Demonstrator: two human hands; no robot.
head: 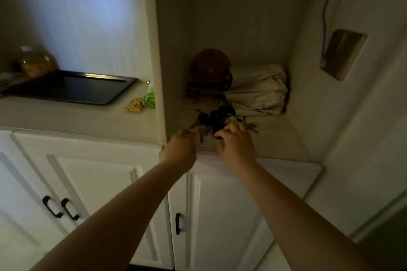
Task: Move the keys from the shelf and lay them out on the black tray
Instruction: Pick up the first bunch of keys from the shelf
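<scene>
A heap of keys (217,117) with black heads and metal blades lies on the beige shelf (275,138) inside the alcove. My right hand (235,145) reaches into the near side of the heap, its fingers curled around a black-headed key. My left hand (181,148) hovers at the shelf's front edge just left of the keys, fingers curled, touching none that I can see. The black tray (72,88) sits on the counter to the left, beyond a white partition (157,61), with nothing on it.
Behind the keys stand a brown round object (210,68) and a folded cream cloth (257,92). A yellow packet (134,104) and a green item (149,98) lie right of the tray. A jar (36,61) stands behind it. White cabinet doors (88,193) are below.
</scene>
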